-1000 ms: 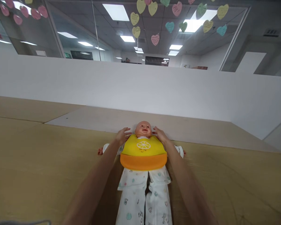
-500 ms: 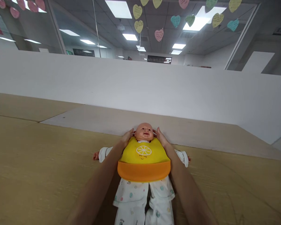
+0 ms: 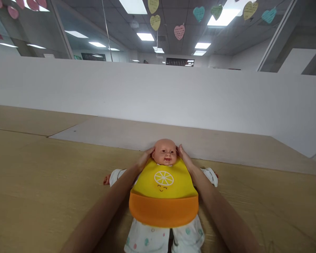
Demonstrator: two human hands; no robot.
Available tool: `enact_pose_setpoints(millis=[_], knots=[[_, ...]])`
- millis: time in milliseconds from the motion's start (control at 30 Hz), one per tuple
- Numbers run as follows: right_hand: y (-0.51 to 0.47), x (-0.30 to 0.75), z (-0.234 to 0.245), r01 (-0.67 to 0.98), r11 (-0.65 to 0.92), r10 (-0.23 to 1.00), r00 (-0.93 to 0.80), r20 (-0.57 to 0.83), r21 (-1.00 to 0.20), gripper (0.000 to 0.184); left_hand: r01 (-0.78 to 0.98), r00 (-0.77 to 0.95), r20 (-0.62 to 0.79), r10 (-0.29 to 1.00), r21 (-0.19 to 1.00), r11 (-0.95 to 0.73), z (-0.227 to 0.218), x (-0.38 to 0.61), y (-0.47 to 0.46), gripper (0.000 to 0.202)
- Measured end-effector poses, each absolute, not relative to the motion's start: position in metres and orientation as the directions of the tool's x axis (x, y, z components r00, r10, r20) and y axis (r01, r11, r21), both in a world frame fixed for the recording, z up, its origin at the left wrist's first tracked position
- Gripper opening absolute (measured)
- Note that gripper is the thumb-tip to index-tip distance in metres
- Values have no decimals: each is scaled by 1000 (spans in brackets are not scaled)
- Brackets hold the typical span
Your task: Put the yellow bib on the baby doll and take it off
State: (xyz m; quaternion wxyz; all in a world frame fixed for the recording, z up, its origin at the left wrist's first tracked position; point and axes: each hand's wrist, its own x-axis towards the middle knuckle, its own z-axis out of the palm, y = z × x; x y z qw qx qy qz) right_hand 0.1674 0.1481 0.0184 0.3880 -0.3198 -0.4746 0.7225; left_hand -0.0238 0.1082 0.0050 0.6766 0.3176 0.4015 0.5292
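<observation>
A bald baby doll (image 3: pixel 165 149) lies on its back with its head away from me, in white clothes printed with coloured dots. Over its chest is a yellow bib (image 3: pixel 177 188) bearing a white citrus slice and a smiling face, with an orange catch pocket (image 3: pixel 163 212) at the bottom. My left hand (image 3: pixel 146 157) cups the left side of the doll's head and neck; its fingertips are hidden behind. On the other side my right hand (image 3: pixel 184 157) does the same, thumb pointing up and fingers behind the neck. Whether they touch the bib's straps cannot be seen.
The doll lies on a tan wood-look surface (image 3: pixel 55 182). Just beyond its head runs a pale strip (image 3: pixel 213 142) along a low white wall (image 3: pixel 158 91). Glass panes with heart-shaped notes (image 3: pixel 179 31) stand above the wall.
The doll's head has tipped forward between my hands, its face now more toward me. Doll and bib look larger and the legs sit lower in view. Both hands remain beside the head.
</observation>
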Motion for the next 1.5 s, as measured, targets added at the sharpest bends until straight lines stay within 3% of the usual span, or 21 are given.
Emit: enact_pose_setpoints(millis=[200,300,533,867,1333,1500], knots=[[111,179,10,-342,-442,809,-552,-203,-829,56,-421,33,-115,993,899,118,-6,-17,75,45],[85,189,9,-333,-376,861,-472,-192,-865,60,-409,32,-55,998,910,63,-5,-10,51,44],[37,212,-4,-289,-314,901,-391,-188,-904,80,-434,121,-141,983,883,180,3,5,3,42],[35,215,-10,-262,-91,931,-364,10,-961,70,-509,174,-269,947,799,321,-3,4,-7,51],[38,210,-15,-238,-170,947,-309,-91,-956,75,-516,127,-194,973,824,232,-6,3,-7,56],[35,208,-10,-230,-173,956,-274,-107,-958,73,-561,175,-263,949,765,316,1,5,-12,56]])
